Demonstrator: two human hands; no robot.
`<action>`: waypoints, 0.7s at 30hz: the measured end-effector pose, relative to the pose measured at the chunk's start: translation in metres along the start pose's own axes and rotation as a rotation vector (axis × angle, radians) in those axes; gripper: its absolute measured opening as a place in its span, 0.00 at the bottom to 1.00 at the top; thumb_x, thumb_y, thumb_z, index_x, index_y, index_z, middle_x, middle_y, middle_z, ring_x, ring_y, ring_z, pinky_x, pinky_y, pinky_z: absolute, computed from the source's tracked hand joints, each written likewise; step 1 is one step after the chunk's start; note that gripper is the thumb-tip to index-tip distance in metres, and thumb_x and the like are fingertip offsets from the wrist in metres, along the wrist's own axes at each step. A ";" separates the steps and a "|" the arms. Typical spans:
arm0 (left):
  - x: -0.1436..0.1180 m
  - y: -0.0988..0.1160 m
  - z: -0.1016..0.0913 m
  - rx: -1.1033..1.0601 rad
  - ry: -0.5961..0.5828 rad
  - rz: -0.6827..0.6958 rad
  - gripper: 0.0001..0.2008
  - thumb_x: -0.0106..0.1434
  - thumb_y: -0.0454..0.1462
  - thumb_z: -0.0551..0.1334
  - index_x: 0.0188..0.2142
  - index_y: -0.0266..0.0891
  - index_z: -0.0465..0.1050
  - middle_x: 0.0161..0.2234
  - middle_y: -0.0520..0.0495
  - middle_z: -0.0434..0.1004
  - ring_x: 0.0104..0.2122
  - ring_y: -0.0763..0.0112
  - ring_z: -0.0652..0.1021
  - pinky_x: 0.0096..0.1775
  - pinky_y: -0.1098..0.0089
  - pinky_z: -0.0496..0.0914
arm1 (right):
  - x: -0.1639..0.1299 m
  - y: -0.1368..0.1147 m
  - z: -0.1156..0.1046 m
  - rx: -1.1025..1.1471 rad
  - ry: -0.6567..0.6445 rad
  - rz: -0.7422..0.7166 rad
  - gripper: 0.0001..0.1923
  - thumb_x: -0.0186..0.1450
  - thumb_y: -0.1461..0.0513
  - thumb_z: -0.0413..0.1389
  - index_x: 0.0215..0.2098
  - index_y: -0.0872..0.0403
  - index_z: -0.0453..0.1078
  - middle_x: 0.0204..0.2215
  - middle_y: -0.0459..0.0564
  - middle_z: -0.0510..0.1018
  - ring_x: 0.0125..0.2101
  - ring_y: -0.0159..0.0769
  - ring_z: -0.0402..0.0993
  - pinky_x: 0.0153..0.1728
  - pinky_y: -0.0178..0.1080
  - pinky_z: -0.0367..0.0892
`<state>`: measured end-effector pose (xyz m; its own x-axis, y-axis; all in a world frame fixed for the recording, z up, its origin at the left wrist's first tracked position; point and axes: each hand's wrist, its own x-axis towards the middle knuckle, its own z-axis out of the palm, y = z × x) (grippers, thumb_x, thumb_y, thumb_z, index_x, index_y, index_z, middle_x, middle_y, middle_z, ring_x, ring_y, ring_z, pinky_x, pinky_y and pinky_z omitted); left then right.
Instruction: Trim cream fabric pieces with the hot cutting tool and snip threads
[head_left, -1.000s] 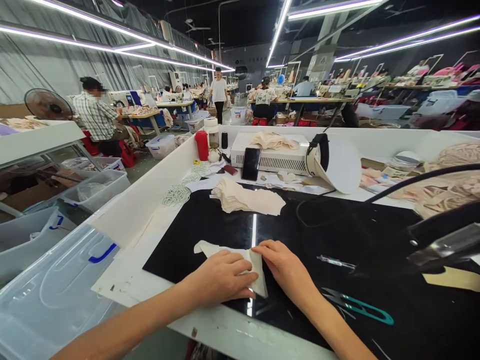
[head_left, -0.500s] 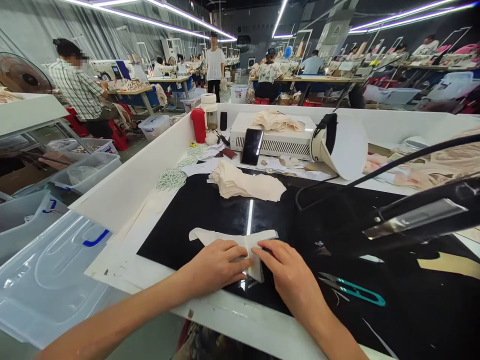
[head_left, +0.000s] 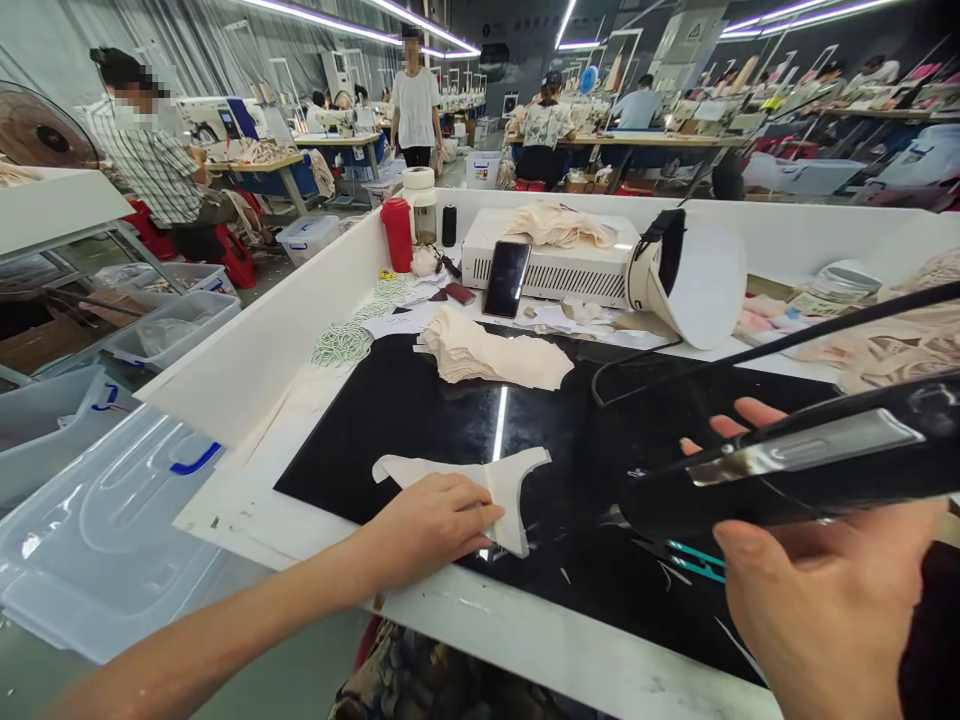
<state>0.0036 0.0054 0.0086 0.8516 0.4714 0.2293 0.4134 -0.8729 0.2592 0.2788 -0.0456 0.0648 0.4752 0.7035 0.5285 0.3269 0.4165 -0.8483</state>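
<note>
Left hand [head_left: 431,525] presses flat on the cream fabric piece [head_left: 480,482] at lower centre while the right hand [head_left: 825,590], fingers curled, grips the black iron [head_left: 795,470] at right; pressing looks next, needing a careful lowering.

The left hand [head_left: 431,520] lies flat on the cut fabric piece [head_left: 480,480] at the near edge of the work mat [head_left: 420,410], while the right hand [head_left: 825,590] is raised to the right, around the iron [head_left: 795,470], with the thread snips [head_left: 694,558] on the mat beneath it. Behind the piece lies a stack of cut pieces [head_left: 491,355], with a bundle of elastic loops [head_left: 341,345] to its left. Further back a phone [head_left: 506,278] leans against the machine box [head_left: 555,270], which carries a fabric heap [head_left: 559,225]; a bottle [head_left: 396,235] stands to its left.
</note>
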 end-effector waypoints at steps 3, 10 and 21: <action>0.002 0.001 0.002 -0.062 0.051 -0.026 0.10 0.72 0.38 0.59 0.49 0.38 0.73 0.45 0.46 0.77 0.44 0.65 0.76 0.46 0.65 0.70 | 0.003 -0.009 0.017 0.156 0.011 0.006 0.41 0.55 0.58 0.71 0.63 0.47 0.61 0.49 0.54 0.77 0.46 0.45 0.78 0.53 0.60 0.68; 0.009 0.003 0.006 -0.118 0.083 -0.065 0.07 0.71 0.37 0.59 0.40 0.38 0.75 0.39 0.50 0.77 0.38 0.70 0.75 0.44 0.67 0.68 | -0.005 0.001 0.009 0.043 0.162 -0.075 0.42 0.47 0.62 0.72 0.58 0.42 0.66 0.46 0.49 0.79 0.37 0.45 0.78 0.46 0.62 0.73; 0.005 0.005 0.007 -0.166 0.121 -0.147 0.04 0.68 0.32 0.59 0.35 0.38 0.72 0.35 0.52 0.79 0.39 0.68 0.77 0.46 0.66 0.68 | -0.003 -0.005 0.007 0.109 0.092 0.037 0.37 0.51 0.64 0.71 0.56 0.39 0.69 0.41 0.46 0.79 0.33 0.40 0.77 0.42 0.53 0.73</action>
<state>0.0125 0.0022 0.0049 0.7371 0.6123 0.2859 0.4628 -0.7657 0.4468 0.2697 -0.0463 0.0673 0.5595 0.6662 0.4931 0.2190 0.4550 -0.8632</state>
